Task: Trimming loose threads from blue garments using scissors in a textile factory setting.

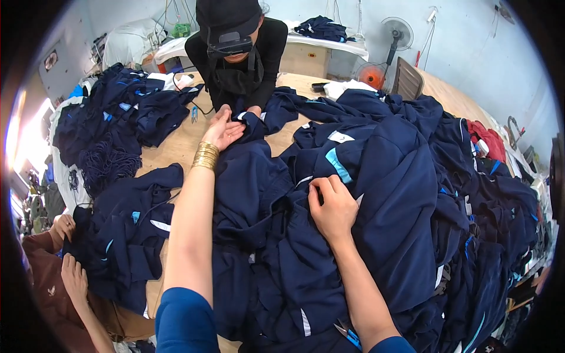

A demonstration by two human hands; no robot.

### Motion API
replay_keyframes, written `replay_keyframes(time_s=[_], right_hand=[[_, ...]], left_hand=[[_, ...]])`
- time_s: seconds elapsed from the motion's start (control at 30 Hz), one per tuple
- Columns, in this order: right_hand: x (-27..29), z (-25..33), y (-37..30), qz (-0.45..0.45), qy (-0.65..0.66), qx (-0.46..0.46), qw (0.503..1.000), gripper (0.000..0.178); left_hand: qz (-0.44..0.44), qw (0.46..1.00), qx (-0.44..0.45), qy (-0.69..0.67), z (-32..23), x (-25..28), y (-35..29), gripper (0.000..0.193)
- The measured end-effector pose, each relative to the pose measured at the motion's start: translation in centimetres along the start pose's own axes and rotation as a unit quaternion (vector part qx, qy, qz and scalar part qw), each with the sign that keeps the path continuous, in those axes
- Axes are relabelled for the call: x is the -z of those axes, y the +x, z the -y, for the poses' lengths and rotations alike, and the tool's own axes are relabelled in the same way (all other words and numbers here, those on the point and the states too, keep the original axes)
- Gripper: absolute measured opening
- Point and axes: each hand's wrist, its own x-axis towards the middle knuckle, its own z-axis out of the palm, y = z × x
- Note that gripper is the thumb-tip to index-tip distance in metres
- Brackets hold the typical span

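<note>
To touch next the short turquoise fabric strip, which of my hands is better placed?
Probably your right hand: it rests just below the turquoise strip. Your left hand is farther away, stretched toward the co-worker's hand.

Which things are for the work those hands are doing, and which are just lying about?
Probably for the work:
navy clothes under the right hand
blue snips by that forearm, not held

Seemingly just around:
red cloth
grey fan

A fan (pixel 400 34) stands near a brown chair (pixel 407 80) and pale wall (pixel 471 65).
</note>
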Motion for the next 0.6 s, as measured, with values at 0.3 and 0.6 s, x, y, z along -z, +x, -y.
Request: replay_keyframes(time_s=[0.3, 0.6], right_hand=[[0.1, -0.4, -0.2, -0.008, -0.001, 0.009, 1.0, 0.006], [-0.2, 0.3, -0.5, -0.037, -0.02, 0.04, 0.998, 0.005]], left_hand=[[0.023, 0.944, -0.301, 0.13, 0.3, 0.2, -26.6, 0.04], [-0.203, 0.823, -0.274, 0.455, 16.5, 13.6, -44.8, 0.028]])
